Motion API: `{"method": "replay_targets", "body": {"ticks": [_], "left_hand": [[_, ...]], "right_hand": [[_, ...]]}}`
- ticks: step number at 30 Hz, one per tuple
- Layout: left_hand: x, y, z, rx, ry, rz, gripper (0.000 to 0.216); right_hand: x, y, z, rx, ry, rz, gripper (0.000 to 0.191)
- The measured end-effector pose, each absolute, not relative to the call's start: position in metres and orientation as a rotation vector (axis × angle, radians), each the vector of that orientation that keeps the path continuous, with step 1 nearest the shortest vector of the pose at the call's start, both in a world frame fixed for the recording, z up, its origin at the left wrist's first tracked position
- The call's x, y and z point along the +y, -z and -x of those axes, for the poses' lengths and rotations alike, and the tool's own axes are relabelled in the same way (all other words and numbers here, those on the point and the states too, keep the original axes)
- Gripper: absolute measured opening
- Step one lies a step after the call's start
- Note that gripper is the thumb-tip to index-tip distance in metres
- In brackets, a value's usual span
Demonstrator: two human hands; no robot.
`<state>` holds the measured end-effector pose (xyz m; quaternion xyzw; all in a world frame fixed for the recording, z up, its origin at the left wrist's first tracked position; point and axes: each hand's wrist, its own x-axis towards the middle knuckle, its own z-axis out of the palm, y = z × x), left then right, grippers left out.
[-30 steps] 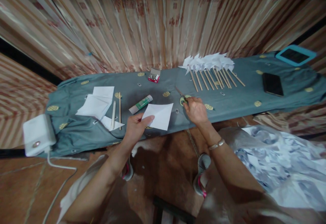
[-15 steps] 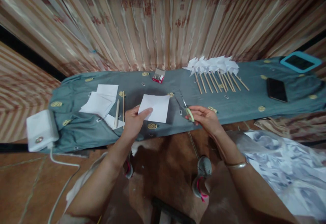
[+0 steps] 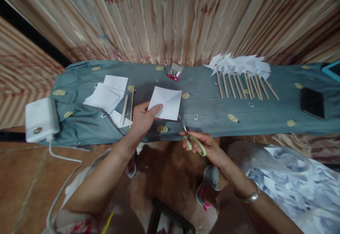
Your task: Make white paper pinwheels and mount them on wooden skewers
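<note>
My left hand (image 3: 145,117) pinches a square sheet of white paper (image 3: 168,101) by its left side, thumb on top, and holds it above the cloth. Faint crease lines show on the sheet. In my right hand (image 3: 203,143) is a pair of scissors (image 3: 183,124) with pale green handles, its fingers in the loops. The blade tips are at the sheet's lower right corner; whether they have cut into it I cannot tell. Left of my left hand lie a wooden stick (image 3: 132,102), a white pen-like stick (image 3: 124,110) and loose white paper sheets (image 3: 102,97).
Paper pinwheels on sticks (image 3: 240,69) lie in a row at the back right. A small red box (image 3: 174,73) with metal pins stands behind the sheet. A black phone (image 3: 312,102), a blue-framed tablet (image 3: 332,71) and a white corded box (image 3: 41,120) sit toward the ends.
My right hand has brought the scissors left and turned them, so the blades now meet the paper's corner. The sheet stays in my left hand. The camera view has shifted slightly.
</note>
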<state>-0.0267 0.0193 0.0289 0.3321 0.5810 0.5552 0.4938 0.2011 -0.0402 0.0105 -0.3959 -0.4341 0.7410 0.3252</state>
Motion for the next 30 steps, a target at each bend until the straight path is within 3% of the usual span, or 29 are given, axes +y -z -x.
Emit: {"method": "replay_targets", "body": {"ticks": [30], "left_hand": [[0.016, -0.027, 0.013, 1.337, -1.24, -0.901, 0.033]], "right_hand": [[-0.04, -0.013, -0.2, -1.217, -1.911, 1.087, 0.048]]}}
